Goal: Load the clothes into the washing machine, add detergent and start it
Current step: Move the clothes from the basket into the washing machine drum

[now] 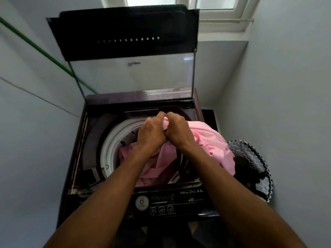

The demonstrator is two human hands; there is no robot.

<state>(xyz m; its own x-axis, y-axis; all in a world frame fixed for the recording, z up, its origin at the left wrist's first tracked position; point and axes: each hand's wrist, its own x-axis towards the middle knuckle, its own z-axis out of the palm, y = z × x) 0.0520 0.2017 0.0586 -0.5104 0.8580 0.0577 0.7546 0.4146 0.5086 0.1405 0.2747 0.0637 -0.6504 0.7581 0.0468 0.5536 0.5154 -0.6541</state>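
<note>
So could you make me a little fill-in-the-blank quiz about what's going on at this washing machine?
1. Both hands grip a ____ cloth.
2. The washing machine's lid stands ____.
3. The zigzag-patterned laundry basket sits to the machine's ____.
4. The left hand and right hand are ____ each other.

Answers: pink; open; right; touching

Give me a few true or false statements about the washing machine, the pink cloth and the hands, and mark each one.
1. The washing machine lid stands open. True.
2. Both hands grip the pink cloth. True: the left hand and right hand hold it together above the drum.
3. The pink cloth lies wholly inside the drum. False: part drapes over the machine's right edge.
4. The laundry basket stands left of the machine. False: it is on the right.
</note>
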